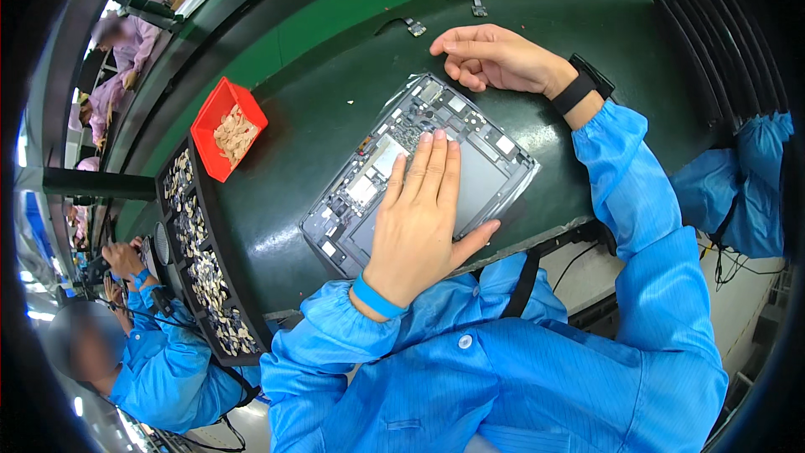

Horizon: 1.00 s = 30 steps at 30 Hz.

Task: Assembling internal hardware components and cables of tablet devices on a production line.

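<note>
A dark grey laptop base (470, 169) lies aslant on the green bench, its inner side up, with circuit boards and flat battery-like panels showing. Clear film sticks out at its corners. My left hand (419, 226) rests flat across the middle of it, fingers stretched, thumb spread toward the near edge. Beyond the far right corner is my right hand (495, 59), fingers apart and loosely bent, with nothing visible in it. Nearest to its fingertips lies a small board with a thin black cable (415, 28); a similar small cabled board (479, 8) lies farther right.
A red bin (220, 155) with beige pieces stands at the left, beside a long black compartment tray (239, 319) of small parts. Several black panels (713, 42) stand in a row at the right. A co-worker in blue (172, 377) sits at the left.
</note>
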Available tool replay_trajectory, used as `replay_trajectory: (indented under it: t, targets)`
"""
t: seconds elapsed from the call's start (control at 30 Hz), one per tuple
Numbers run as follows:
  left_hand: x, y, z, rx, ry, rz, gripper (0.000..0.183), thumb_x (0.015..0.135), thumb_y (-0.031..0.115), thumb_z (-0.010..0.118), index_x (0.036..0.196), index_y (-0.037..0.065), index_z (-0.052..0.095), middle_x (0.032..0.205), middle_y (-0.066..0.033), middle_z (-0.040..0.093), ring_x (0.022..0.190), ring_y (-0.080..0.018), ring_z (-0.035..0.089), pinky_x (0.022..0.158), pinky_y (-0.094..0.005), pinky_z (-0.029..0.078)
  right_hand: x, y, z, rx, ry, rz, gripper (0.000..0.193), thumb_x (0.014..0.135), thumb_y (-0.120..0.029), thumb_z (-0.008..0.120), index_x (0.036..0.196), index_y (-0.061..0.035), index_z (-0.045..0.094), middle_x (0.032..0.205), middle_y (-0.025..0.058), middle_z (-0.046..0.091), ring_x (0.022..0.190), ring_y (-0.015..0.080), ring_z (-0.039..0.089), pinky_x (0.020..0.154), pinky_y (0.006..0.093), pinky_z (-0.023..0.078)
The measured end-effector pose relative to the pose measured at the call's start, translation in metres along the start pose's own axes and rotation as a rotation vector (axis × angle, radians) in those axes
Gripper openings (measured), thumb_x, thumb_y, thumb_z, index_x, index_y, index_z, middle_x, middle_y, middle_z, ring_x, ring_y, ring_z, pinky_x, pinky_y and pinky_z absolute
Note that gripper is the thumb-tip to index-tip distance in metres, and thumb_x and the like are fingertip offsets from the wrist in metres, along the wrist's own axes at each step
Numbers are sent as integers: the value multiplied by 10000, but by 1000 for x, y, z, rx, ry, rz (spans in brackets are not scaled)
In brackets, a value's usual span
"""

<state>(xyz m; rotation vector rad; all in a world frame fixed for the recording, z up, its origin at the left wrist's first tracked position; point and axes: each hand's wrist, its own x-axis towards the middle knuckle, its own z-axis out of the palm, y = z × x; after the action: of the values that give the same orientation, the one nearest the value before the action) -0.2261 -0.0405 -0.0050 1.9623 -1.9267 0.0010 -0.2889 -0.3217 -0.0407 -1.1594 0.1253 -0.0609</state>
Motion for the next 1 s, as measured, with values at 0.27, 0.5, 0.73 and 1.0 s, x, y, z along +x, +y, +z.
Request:
replay_trajectory:
  t: [0.27,0.5,0.73,1.0]
  targets:
    - [16,-1,-11,4,-190,28,714,810,434,783,1334,-20,615,1379,-234,623,1338,-361,566,1126,-507,415,-6,0,4,-26,43,7,271,1063,-248,591,1238,-41,606,890,24,647,696,67,560,603,211,462]
    - [26,-27,14,-97,6,249,797,919,577,668,1429,-23,552,1471,-220,555,1432,-347,469,1185,-510,350,-43,-17,28,-579,237,90,402,1065,-348,577,821,-42,669,702,30,652,604,90,567,525,238,418]
    - [21,-18,19,-169,93,207,588,947,467,674,1214,-57,689,1317,-224,665,1248,-369,626,1064,-425,496,-102,35,120,-1458,655,-122,216,1032,-238,565,999,-41,647,946,155,596,959,380,578,779,463,437]
    - [25,-31,-16,-498,120,147,350,965,401,648,1059,90,778,839,-159,752,801,-367,723,732,-461,561,-107,18,143,-394,638,273,164,1068,-176,531,1183,-69,578,1005,-15,616,964,95,576,841,238,476]
